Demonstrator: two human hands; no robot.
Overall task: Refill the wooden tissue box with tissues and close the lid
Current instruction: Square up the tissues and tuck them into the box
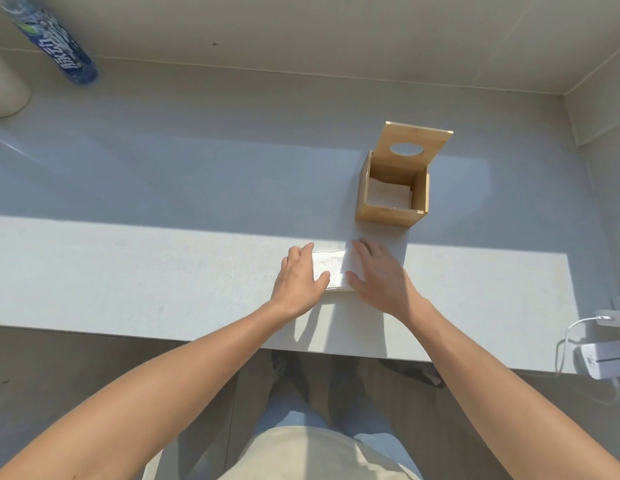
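Note:
A wooden tissue box stands on the white counter, right of centre. Its lid, with an oval hole, is swung up and leans back. Some white tissues lie in the bottom of the box. Nearer the counter's front edge, a flat stack of white tissues lies on the surface. My left hand rests on the stack's left side and my right hand on its right side, fingers spread and pressing down flat. Neither hand has lifted the stack.
A blue plastic bottle lies at the far left by the wall, beside a white cylinder. A white device with a cable sits at the counter's right end. The counter has a front edge close to my legs.

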